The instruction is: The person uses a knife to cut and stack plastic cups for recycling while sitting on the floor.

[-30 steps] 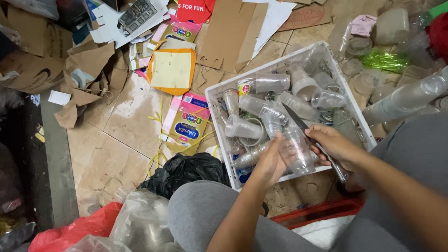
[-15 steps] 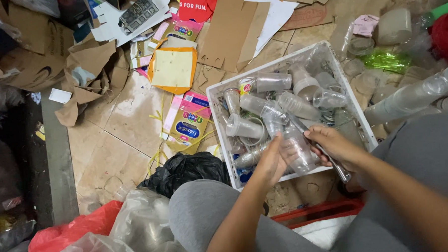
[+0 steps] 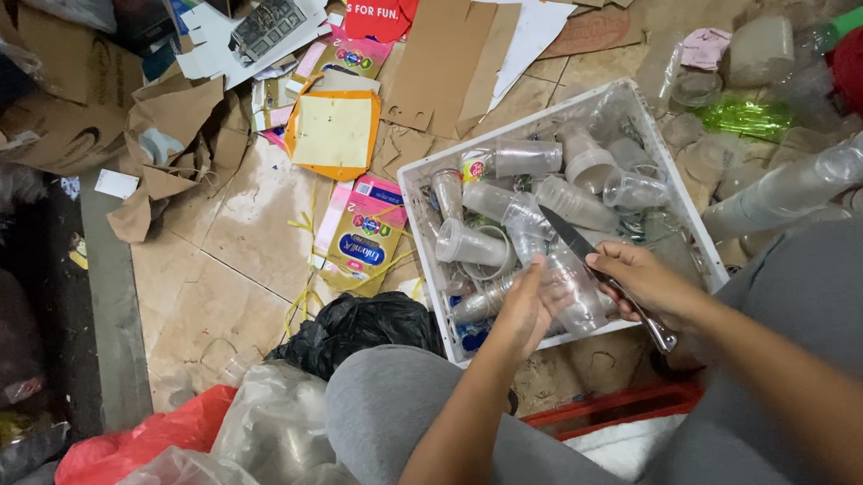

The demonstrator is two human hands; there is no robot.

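Left hand: fingers wrapped around a clear plastic cup, held over the near rim of the white crate.
Right hand: fist clamped on a knife; the metal handle sticks out toward 5 o'clock, the dark blade points to 11 o'clock and touches the cup.
Hands: close together, the cup between them.
Crate: on the tiled floor, packed with clear cups and bottles, little room inside.
At the crate's 9 o'clock: a flattened pink and yellow carton just beside its wall.
At 7 o'clock: a black bag against the near corner.
At 3 o'clock: a stack of clear cups near the right wall.
Open floor: bare tiles from 9 to 10 o'clock, edged by torn cardboard.
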